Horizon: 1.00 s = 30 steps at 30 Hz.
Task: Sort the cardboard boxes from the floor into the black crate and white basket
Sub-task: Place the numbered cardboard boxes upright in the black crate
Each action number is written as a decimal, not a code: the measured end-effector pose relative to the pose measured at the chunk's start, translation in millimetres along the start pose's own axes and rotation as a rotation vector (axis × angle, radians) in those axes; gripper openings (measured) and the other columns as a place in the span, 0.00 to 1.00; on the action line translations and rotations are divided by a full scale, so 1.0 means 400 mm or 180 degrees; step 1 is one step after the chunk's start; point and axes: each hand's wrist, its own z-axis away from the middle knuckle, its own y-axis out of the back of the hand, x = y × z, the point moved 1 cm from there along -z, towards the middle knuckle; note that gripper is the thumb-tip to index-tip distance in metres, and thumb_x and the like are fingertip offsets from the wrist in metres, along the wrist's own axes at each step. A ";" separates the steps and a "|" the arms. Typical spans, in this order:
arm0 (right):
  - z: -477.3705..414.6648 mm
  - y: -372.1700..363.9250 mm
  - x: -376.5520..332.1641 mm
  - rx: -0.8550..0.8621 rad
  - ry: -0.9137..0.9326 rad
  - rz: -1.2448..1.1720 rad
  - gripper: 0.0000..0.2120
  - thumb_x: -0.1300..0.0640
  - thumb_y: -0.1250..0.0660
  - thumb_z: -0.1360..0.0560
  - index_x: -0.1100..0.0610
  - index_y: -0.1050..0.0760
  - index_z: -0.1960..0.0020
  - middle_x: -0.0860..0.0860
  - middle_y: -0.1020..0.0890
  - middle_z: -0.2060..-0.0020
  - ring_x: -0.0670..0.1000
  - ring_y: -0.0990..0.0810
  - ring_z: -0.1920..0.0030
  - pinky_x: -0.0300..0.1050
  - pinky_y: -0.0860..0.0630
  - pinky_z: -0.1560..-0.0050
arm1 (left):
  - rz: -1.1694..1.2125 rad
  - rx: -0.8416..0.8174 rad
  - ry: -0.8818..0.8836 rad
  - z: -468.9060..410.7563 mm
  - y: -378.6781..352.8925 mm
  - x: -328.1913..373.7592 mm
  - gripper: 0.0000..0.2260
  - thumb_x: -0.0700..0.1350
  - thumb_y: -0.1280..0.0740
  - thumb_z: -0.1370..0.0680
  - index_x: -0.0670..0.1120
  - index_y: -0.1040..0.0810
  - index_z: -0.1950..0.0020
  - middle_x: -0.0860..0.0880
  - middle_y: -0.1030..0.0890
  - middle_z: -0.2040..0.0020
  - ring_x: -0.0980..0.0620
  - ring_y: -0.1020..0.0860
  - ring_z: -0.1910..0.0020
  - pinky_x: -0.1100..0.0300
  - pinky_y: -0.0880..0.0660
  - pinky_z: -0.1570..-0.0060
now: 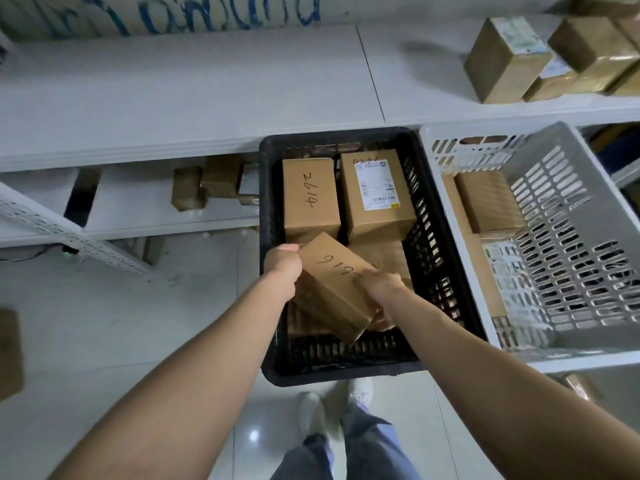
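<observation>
A cardboard box (332,289) with a handwritten number is tilted inside the black crate (446,258). My left hand (282,265) grips its far left corner and my right hand (381,289) holds its right side. Two more boxes stand at the crate's back, one marked 2614 (310,195) and one with a white label (377,195). To the right, the white basket (561,244) holds several brown boxes (488,202).
A white shelf board (194,88) runs behind the crate, with boxes (505,60) stacked at its far right. More boxes (207,185) sit on the lower shelf. A box (8,351) lies on the tiled floor at the left edge. My feet (332,410) stand just before the crate.
</observation>
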 end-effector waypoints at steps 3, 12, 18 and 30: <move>0.000 0.011 -0.001 -0.0296 -0.0459 0.0192 0.30 0.43 0.41 0.22 0.58 0.41 0.27 0.62 0.26 0.37 0.64 0.22 0.45 0.59 0.25 0.49 | -0.0006 0.0112 -0.0165 0.000 -0.010 0.012 0.21 0.35 0.49 0.21 0.49 0.21 0.40 0.45 0.22 0.40 0.47 0.24 0.49 0.58 0.27 0.52; -0.050 0.012 -0.005 -0.0500 0.0205 0.0905 0.25 0.47 0.37 0.22 0.63 0.32 0.32 0.58 0.23 0.41 0.58 0.24 0.42 0.52 0.28 0.37 | -0.0170 0.0457 0.0268 0.047 -0.031 -0.035 0.13 0.39 0.45 0.20 0.38 0.29 0.37 0.46 0.28 0.60 0.52 0.32 0.67 0.61 0.36 0.70; -0.041 -0.008 -0.025 -0.0902 0.0062 0.0589 0.22 0.50 0.41 0.20 0.56 0.35 0.28 0.54 0.25 0.38 0.54 0.24 0.45 0.47 0.26 0.45 | -0.0190 0.0151 0.0221 0.043 -0.034 -0.003 0.16 0.36 0.44 0.21 0.37 0.26 0.35 0.39 0.21 0.42 0.48 0.23 0.60 0.57 0.26 0.63; -0.058 -0.027 -0.099 -0.0595 0.0423 -0.0140 0.18 0.56 0.39 0.21 0.59 0.29 0.33 0.55 0.22 0.42 0.54 0.24 0.42 0.47 0.26 0.42 | -0.0038 -0.0025 0.0050 0.018 -0.013 0.024 0.20 0.35 0.43 0.20 0.46 0.32 0.28 0.45 0.28 0.32 0.49 0.29 0.42 0.58 0.32 0.47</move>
